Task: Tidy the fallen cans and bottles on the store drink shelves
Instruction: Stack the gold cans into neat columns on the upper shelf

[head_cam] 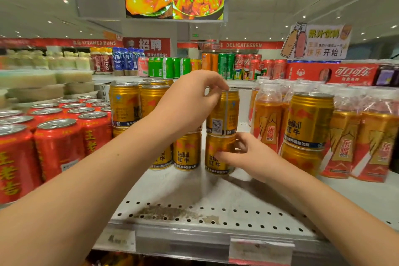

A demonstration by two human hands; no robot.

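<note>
Gold Red Bull cans stand in two tiers on the white perforated shelf. My left hand pinches the rim of an upper gold can, which sits upright on a lower gold can. My right hand grips that lower can from its right side, thumb across the front. Another lower gold can stands just to the left. More stacked gold cans rise at the left, and a further stacked pair stands on the right.
Red herbal tea cans fill the shelf's left side. Shrink-wrapped orange drink bottles crowd the right. Green, orange and red soda cans line a shelf behind. Price tags hang on the front shelf edge.
</note>
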